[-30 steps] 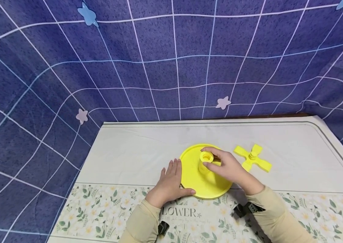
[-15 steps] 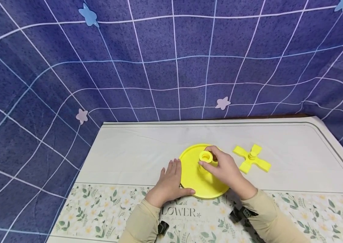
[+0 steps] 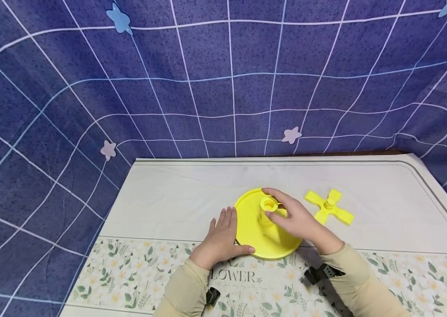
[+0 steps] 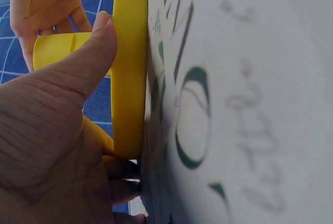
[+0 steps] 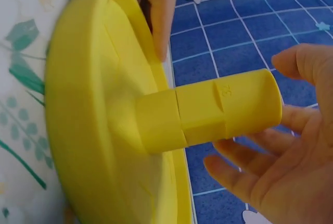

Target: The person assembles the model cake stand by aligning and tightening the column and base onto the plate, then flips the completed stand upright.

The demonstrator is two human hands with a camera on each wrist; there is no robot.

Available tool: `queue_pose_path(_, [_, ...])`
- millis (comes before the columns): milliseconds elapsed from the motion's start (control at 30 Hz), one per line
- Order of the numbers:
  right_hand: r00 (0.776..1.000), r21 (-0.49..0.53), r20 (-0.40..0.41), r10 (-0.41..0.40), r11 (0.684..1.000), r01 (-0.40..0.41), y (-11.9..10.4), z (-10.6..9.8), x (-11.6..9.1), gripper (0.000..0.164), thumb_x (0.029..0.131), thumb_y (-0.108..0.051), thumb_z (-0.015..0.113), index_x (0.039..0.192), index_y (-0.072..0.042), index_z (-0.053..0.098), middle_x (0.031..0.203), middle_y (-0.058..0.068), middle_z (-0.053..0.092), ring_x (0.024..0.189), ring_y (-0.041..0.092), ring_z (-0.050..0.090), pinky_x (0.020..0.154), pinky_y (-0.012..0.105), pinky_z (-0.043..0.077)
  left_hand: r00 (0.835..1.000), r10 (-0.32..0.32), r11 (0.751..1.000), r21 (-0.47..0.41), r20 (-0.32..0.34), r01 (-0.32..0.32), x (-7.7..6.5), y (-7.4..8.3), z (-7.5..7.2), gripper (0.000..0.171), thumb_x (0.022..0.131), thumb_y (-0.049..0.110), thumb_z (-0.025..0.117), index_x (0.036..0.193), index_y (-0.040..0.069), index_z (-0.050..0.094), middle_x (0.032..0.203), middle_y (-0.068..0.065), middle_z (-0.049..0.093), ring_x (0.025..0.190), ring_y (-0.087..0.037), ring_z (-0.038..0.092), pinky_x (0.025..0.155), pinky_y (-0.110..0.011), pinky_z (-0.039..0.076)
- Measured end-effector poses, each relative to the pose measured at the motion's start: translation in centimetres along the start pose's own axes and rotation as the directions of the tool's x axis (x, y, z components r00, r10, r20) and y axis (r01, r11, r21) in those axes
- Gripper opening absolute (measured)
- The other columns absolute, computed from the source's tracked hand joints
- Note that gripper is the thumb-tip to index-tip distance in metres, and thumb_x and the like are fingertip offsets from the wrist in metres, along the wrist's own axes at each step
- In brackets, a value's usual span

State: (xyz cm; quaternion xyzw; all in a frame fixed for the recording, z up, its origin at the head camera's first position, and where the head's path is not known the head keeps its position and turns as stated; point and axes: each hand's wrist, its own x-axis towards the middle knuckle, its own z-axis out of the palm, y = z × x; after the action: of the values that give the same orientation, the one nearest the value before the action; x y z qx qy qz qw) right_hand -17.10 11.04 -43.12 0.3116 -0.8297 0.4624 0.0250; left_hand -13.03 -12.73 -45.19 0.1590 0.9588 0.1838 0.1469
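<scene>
A round yellow tray-like base [image 3: 251, 235] with a raised rim lies flat on the table. From its middle rises an upright hollow yellow post [image 3: 264, 218]; in the right wrist view a seam divides its lower collar [image 5: 156, 122] from the longer upper tube [image 5: 234, 107]. My left hand [image 3: 219, 242] rests along the base's left edge, straight thumb over the rim, fingers against the side. Around the post's top my right hand [image 3: 296, 218] is loosely spread. Its thumb [image 5: 296, 62] stands apart from the tube, the other fingers close beside it.
A yellow four-armed cross piece [image 3: 329, 207] with a threaded stub in its middle lies right of the base. The tablecloth [image 3: 175, 189] is white with a floral band [image 3: 128, 273] in front. A blue grid-patterned curtain [image 3: 207, 88] stands behind and at the sides.
Half a second ago my right hand was turned further left with its thumb on the post; it has swung back right and loosened. The left hand and base have stayed put.
</scene>
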Motion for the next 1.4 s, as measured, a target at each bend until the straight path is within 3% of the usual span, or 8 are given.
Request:
queue_pose_path(167, [0.998,0.071,0.055,-0.025,0.997,0.021,0.4,-0.2,0.2,0.054,0.092,-0.004,0.063,0.143,0.0,0.044,0.14,0.017,0.052,0.122,0.032,0.054,0.094,0.045,0.05,1.0,-0.006,1.0,-0.003,0.002,0.006,0.0,-0.1,0.0,0.118,0.081,0.066,0.065,0.154,-0.005,0.004,0.16,-0.023,0.004,0.148,-0.036,0.003,0.116,-0.057,0.008])
queue_pose_path(300, [0.999,0.067,0.052,0.008,0.998,-0.012,0.6,-0.1,0.1,0.046,0.094,-0.009,0.064,0.137,-0.001,0.052,0.137,0.016,0.054,0.116,0.029,0.059,0.093,0.042,0.05,1.0,-0.012,1.0,-0.006,0.006,0.012,0.0,-0.1,0.1,0.119,0.081,0.066,0.065,0.154,-0.004,0.004,0.161,-0.022,0.004,0.148,-0.035,0.002,0.116,-0.056,0.008])
queue_pose_path(467, [0.999,0.016,-0.004,0.053,0.998,-0.053,0.4,0.0,0.0,0.042,0.091,-0.016,0.07,0.13,-0.005,0.058,0.128,0.01,0.061,0.107,0.025,0.063,0.092,0.042,0.051,1.0,-0.012,1.0,-0.006,0.007,0.012,0.0,-0.1,0.0,0.119,0.08,0.066,0.065,0.154,-0.004,0.004,0.161,-0.022,0.004,0.148,-0.035,0.002,0.116,-0.056,0.008])
queue_pose_path(700, [0.992,-0.102,-0.119,0.053,0.993,-0.066,0.4,0.9,-0.2,0.039,0.086,-0.022,0.076,0.119,-0.01,0.058,0.111,0.003,0.067,0.098,0.024,0.065,0.087,0.042,0.053,1.0,-0.007,1.0,0.004,0.004,0.007,0.0,-0.2,0.1,0.119,0.081,0.067,0.065,0.154,-0.004,0.004,0.161,-0.021,0.004,0.148,-0.034,0.003,0.116,-0.056,0.008])
queue_pose_path(1033, [0.971,-0.188,-0.227,0.073,0.975,-0.117,0.1,1.9,-0.1,0.042,0.08,-0.025,0.082,0.109,-0.011,0.055,0.095,0.003,0.066,0.089,0.028,0.067,0.079,0.044,0.055,1.0,-0.007,1.0,0.012,0.005,0.007,0.0,0.0,0.0,0.119,0.081,0.066,0.065,0.154,-0.005,0.004,0.161,-0.022,0.004,0.148,-0.035,0.003,0.116,-0.057,0.009])
queue_pose_path(1133, [0.971,-0.189,-0.225,0.082,0.974,-0.126,0.0,1.9,-0.1,0.045,0.08,-0.026,0.082,0.112,-0.01,0.054,0.098,0.006,0.067,0.091,0.029,0.067,0.08,0.044,0.055,1.0,-0.013,1.0,0.02,0.01,0.013,0.0,0.0,0.0,0.119,0.081,0.066,0.065,0.154,-0.005,0.004,0.161,-0.022,0.003,0.148,-0.034,0.002,0.116,-0.057,0.009])
queue_pose_path(1300, [0.979,-0.174,-0.191,0.075,0.979,-0.109,0.3,1.8,-0.3,0.066,0.081,-0.032,0.081,0.132,-0.006,0.048,0.121,0.014,0.064,0.106,0.031,0.063,0.088,0.047,0.052,1.0,-0.013,1.0,0.022,0.013,0.013,0.0,0.0,0.0,0.119,0.08,0.066,0.066,0.154,-0.005,0.004,0.161,-0.022,0.004,0.148,-0.035,0.003,0.115,-0.058,0.009])
queue_pose_path(1400, [0.985,-0.11,-0.165,0.057,0.991,-0.076,0.6,1.5,-0.2,0.063,0.087,-0.027,0.076,0.138,-0.007,0.047,0.131,0.013,0.059,0.117,0.03,0.057,0.09,0.046,0.051,1.0,-0.012,1.0,0.012,0.014,0.011,0.0,-0.1,0.0,0.119,0.081,0.066,0.066,0.154,-0.005,0.004,0.161,-0.022,0.004,0.148,-0.035,0.002,0.115,-0.058,0.009])
